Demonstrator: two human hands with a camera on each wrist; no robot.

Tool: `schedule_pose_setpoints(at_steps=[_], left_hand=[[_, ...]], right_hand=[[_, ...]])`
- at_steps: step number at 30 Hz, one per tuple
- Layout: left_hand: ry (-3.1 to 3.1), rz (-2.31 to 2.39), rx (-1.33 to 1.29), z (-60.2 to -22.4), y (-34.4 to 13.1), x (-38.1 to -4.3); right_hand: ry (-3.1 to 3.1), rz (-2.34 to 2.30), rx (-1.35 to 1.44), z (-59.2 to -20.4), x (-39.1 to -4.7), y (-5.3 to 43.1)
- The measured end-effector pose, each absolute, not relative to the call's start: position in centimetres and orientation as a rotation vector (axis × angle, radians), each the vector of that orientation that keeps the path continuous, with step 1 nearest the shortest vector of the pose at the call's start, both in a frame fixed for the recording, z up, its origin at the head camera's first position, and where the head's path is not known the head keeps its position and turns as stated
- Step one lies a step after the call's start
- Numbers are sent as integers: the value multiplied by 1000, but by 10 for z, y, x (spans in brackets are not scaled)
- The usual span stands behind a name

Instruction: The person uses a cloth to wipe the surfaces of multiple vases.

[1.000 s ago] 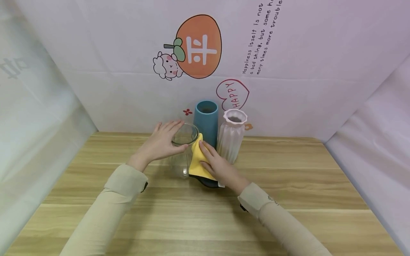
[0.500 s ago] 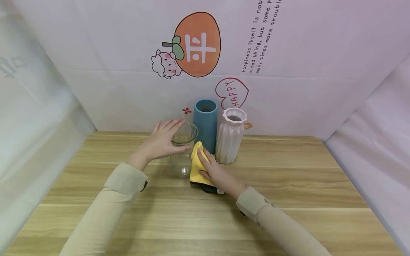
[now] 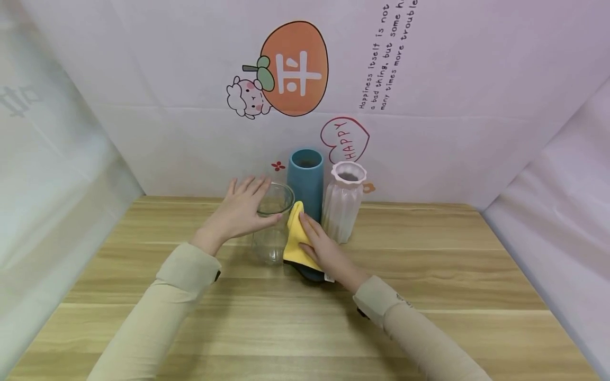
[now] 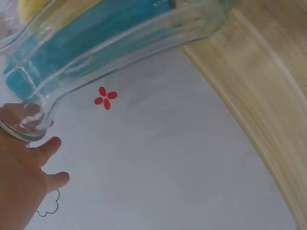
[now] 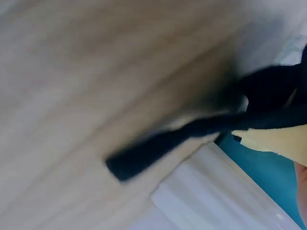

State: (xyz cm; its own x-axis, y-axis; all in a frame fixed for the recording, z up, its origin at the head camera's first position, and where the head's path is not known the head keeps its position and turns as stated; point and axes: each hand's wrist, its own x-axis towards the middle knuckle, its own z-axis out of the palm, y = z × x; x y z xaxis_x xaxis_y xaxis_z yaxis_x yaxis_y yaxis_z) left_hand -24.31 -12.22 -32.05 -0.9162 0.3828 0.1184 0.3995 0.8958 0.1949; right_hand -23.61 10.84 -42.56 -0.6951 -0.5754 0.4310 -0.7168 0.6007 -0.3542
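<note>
My left hand holds a clear glass vase by its mouth, thumb in front and fingers spread behind the rim. In the left wrist view the glass vase slants across the top, its rim against the hand. My right hand grips a yellow cloth with a dark underside, against the vase's right side. In the right wrist view the cloth's dark side hangs down, blurred, and a bit of yellow cloth shows at right.
A blue vase stands upright just behind the cloth. Right of it is a pinkish-white fluted vase with a wavy rim. All stand on a wooden table, before a printed white backdrop.
My right hand drew the cloth down the glass vase's side towards me, then moved it back up. The left hand stays at the rim, its fingers shifting slightly.
</note>
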Motion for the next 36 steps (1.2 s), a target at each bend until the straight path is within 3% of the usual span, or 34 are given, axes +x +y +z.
schedule_pose_setpoints(at_steps=[12,36], left_hand=[[-2972,-442,-663,-323,-129,-247],[-2958,-416,-640,-322,-128,-246]], right_hand=[[-2759,917,949,-405,-239,100],[-2659,729,1060,-427,-240,106]])
